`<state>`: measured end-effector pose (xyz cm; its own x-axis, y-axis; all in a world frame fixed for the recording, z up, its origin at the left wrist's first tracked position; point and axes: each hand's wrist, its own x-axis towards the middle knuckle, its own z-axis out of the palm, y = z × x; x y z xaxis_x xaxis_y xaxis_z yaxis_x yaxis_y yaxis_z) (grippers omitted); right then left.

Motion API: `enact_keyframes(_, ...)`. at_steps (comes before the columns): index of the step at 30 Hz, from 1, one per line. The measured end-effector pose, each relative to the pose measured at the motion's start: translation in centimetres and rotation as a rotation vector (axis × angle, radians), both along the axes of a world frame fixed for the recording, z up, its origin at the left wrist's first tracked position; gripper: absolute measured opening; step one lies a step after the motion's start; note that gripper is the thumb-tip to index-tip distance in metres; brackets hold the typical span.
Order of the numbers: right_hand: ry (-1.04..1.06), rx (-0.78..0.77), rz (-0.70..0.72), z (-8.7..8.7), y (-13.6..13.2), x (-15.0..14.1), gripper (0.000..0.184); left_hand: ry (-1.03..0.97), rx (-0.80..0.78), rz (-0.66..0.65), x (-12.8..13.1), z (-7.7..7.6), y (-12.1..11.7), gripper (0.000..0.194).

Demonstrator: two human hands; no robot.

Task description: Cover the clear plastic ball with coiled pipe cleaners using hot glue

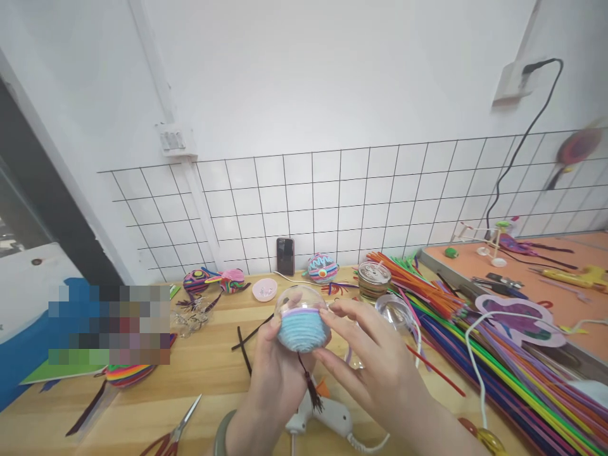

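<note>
Between both hands is a clear plastic ball (304, 329), its lower half wrapped in light blue pipe cleaner with a lilac band on top. A dark tassel (313, 394) hangs from it. My left hand (270, 367) cradles the ball from the left and below. From the right, the fingers and thumb of my right hand (375, 354) close on the wrapped side near the lilac band. Beneath the hands lies a white glue gun (332, 416) on the wooden table, partly hidden. A clear half shell (395, 310) sits behind my right hand.
Bundles of coloured pipe cleaners (456, 323) fill the right side. Scissors (177, 434) lie front left. Along the back stand a phone (285, 256), a decorated ball (322, 268), a pink dish (265, 290) and a glass jar (374, 282). A white cord (479, 373) loops at right.
</note>
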<state>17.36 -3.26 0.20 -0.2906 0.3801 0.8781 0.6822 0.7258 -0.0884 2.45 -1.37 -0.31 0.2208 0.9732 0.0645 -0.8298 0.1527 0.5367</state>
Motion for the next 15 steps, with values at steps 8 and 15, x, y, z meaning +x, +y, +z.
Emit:
enact_keyframes(8, 0.024, -0.032, -0.022, -1.0, 0.2, -0.4, 0.034, 0.016, 0.02, 0.001, 0.3, -0.2, -0.5, 0.044)
enact_keyframes(15, 0.047, -0.04, 0.021, -1.2, 0.1, -0.4, 0.039, 0.062, 0.017, 0.025, 0.7, -0.5, -1.0, 0.057)
